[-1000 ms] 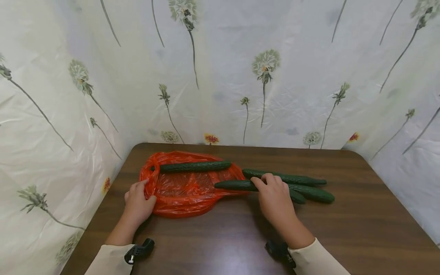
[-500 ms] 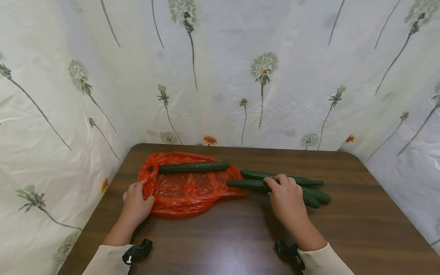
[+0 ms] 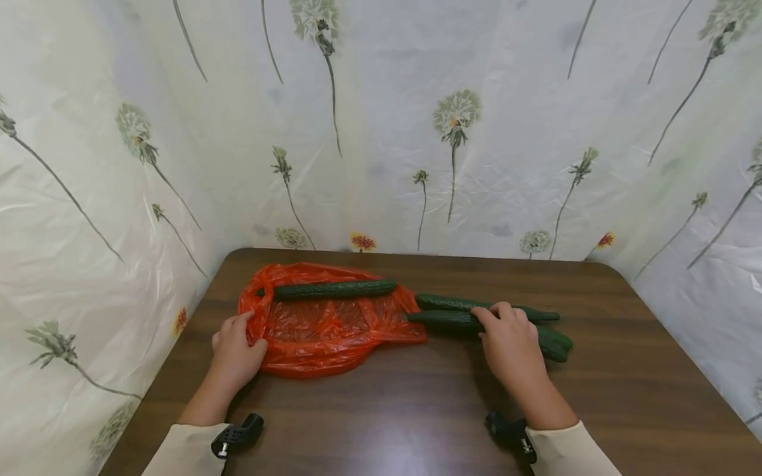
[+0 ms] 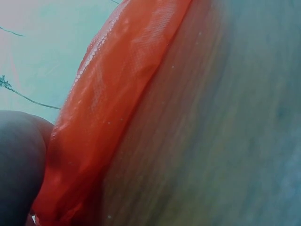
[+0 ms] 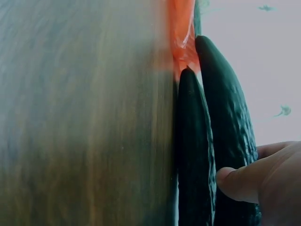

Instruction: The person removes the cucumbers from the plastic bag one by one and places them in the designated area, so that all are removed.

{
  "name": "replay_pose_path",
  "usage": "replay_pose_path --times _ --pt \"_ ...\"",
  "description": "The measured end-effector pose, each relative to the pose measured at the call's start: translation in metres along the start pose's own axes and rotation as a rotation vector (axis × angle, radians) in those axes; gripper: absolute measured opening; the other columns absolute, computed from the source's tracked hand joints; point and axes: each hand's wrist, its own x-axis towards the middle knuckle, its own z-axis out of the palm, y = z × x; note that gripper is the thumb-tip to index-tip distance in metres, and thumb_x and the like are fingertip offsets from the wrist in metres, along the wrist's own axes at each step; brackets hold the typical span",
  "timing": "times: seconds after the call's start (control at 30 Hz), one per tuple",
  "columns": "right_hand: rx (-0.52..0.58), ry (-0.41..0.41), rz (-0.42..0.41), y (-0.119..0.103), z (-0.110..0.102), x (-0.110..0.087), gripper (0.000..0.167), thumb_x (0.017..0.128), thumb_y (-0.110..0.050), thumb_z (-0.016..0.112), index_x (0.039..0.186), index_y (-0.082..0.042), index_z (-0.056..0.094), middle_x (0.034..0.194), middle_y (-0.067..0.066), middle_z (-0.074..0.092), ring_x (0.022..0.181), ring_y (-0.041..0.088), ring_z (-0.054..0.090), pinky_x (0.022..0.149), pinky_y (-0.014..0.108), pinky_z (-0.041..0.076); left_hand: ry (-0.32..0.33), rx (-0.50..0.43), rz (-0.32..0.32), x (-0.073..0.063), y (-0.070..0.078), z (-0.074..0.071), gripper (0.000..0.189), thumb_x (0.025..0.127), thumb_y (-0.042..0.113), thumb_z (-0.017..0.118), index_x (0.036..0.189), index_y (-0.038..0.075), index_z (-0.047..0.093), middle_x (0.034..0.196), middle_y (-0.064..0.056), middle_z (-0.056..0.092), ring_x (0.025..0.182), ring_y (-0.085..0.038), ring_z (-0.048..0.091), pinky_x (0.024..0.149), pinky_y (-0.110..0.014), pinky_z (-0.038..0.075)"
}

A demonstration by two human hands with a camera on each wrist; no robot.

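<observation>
My left hand point(image 3: 238, 352) pinches the left edge of a red plastic bag point(image 3: 315, 360), which lies loosely spread on the table. In the left wrist view the red film point(image 4: 110, 94) rises beside the thumb point(image 4: 21, 165). A dark green cucumber point(image 3: 333, 289) lies along the back of the bag, its left end under a fold of film. My right hand point(image 3: 513, 347) grips another cucumber point(image 3: 446, 321) from above, thumb on its near side; its left tip is at the bag's right end. Other cucumbers lie close by: one behind it point(image 3: 443, 302), another at its right end point(image 3: 556, 342).
The brown wooden table point(image 3: 369, 423) has a rounded back edge against a pale, flower-printed sheet point(image 3: 381, 132). Dark wrist-worn devices point(image 3: 238, 435) sit at both cream sleeves point(image 3: 184, 453).
The right hand has moved right with its cucumber, whose tip has slid from over the bag to the bag's right end. The left hand keeps its hold on the bag.
</observation>
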Motion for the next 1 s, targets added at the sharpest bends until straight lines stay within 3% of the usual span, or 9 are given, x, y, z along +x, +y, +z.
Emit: replay_pose_path --times 0.3,0.6,1.0 --pt "-0.001 -0.048 0.0 0.005 0.002 0.0 0.051 0.087 -0.008 0.083 0.135 -0.013 0.067 0.116 0.017 0.062 0.102 0.042 0.057 0.075 0.059 0.05 -0.013 0.003 -0.012 0.002 0.001 -0.001 0.067 0.095 0.016 0.058 0.156 -0.004 0.039 0.156 -0.033 0.031 0.14 -0.057 0.023 0.112 -0.068 0.025" --pt "-0.011 -0.078 -0.006 0.009 0.004 -0.002 0.054 0.082 -0.009 0.088 0.131 -0.016 0.067 0.112 0.016 0.062 0.097 0.04 0.057 0.066 0.051 0.047 -0.002 0.015 0.014 0.0 0.0 0.002 0.066 0.094 0.016 0.058 0.154 -0.005 0.04 0.154 -0.035 0.034 0.138 -0.058 0.025 0.112 -0.067 0.024" --pt "-0.015 -0.144 0.008 0.008 0.001 0.0 0.056 0.081 -0.012 0.09 0.132 -0.015 0.067 0.116 0.016 0.063 0.1 0.041 0.058 0.067 0.051 0.049 -0.018 0.005 -0.009 0.001 0.001 0.0 0.067 0.095 0.015 0.058 0.156 -0.004 0.039 0.157 -0.033 0.031 0.14 -0.056 0.022 0.113 -0.067 0.025"
